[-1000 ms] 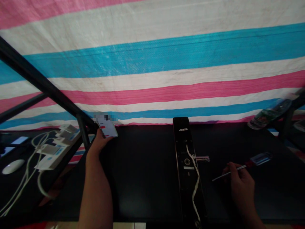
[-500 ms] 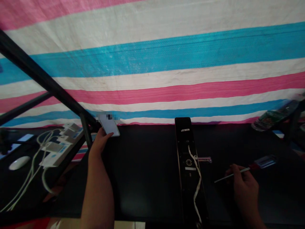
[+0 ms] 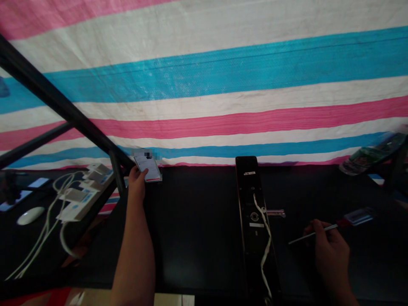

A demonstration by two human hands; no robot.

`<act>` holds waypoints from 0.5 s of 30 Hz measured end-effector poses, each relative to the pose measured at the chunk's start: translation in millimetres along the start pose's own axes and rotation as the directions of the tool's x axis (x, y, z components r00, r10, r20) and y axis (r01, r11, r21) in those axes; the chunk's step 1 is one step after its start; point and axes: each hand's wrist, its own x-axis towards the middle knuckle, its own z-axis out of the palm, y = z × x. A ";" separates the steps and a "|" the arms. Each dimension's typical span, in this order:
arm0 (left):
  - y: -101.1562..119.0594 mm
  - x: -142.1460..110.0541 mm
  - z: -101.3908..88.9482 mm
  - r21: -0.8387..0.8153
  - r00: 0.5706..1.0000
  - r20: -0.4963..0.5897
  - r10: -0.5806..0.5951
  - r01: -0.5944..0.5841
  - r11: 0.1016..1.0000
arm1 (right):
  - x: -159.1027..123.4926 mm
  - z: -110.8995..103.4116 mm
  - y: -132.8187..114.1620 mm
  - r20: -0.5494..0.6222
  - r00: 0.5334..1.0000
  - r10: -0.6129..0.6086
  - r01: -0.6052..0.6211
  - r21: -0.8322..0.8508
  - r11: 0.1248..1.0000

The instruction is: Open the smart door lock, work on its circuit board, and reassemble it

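At the back left of the table, my left hand (image 3: pixel 137 177) is wrapped round the left side of a smartphone (image 3: pixel 149 165), with the thumb over its lit screen. The phone leans back near the striped sheet, and its upper part is pixelated. My right hand (image 3: pixel 330 250) pinches the metal shaft of a screwdriver (image 3: pixel 358 217), whose clear and red handle points right and whose tip points left. Between the hands lies a long black door lock panel (image 3: pixel 247 187) with a white cable (image 3: pixel 266 246) running along it. A lever handle (image 3: pixel 276 213) sticks out from its right side.
A white power strip (image 3: pixel 75 208) with plugs and cables, and a white mouse (image 3: pixel 31 216), lie at the left. Dark frame bars (image 3: pixel 63 110) slant there. A plastic bottle (image 3: pixel 360 160) lies at the back right. The striped sheet (image 3: pixel 204 85) hangs behind the black table (image 3: pixel 191 238).
The phone screen now shows a page with text and a red bar instead of a plain pale one. My left thumb has shifted up and left. My right hand keeps the screwdriver, nearly still.
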 end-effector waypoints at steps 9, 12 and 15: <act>-2.1 1.1 2.3 0.017 0.997 -0.030 0.071 -0.071 0.997 | -1.4 -0.2 -2.6 -0.001 1.000 0.014 -0.014 0.028 1.000; -2.8 1.1 1.6 0.025 0.995 -0.031 0.096 -0.095 0.995 | -2.0 0.2 -7.6 0.000 1.000 0.010 -0.010 0.008 1.000; -1.5 0.5 2.1 0.005 0.995 -0.027 0.092 -0.092 0.996 | -2.8 0.0 -11.7 -0.002 1.000 0.009 -0.009 -0.010 1.000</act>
